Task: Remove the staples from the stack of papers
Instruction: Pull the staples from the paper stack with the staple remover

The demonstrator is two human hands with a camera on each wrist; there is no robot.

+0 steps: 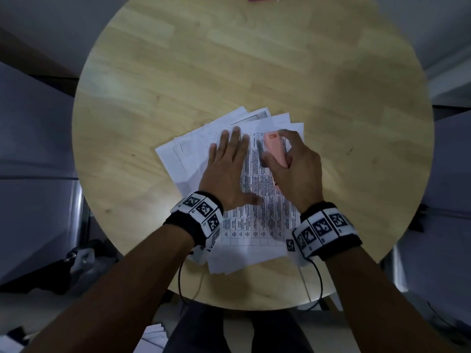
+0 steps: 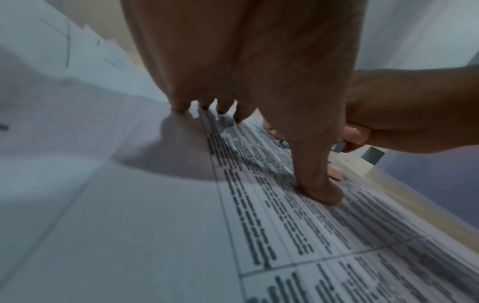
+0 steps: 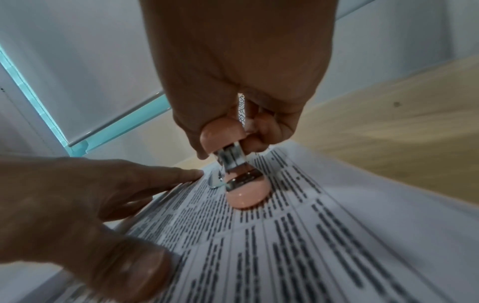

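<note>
Right hand (image 1: 295, 166) grip is curled round a pink staple remover (image 1: 276, 151), its metal end down on the top printed sheet, toward 12 o'clock of the stack of papers (image 1: 254, 215). Left hand (image 1: 226, 171) lies spread flat on the stack, just beside the tool at its 9 o'clock. Stack sits fanned on the round wooden counter (image 1: 178, 72), toward 6 o'clock.

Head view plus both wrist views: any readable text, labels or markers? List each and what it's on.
No text can be read in any view.
Top sheet: printed table, rows too blurred to read.
Pink stapler: orange label near its far end, characters too small to read.
Left wristband and right wristband: black-and-white square marker tags, no words.
</note>
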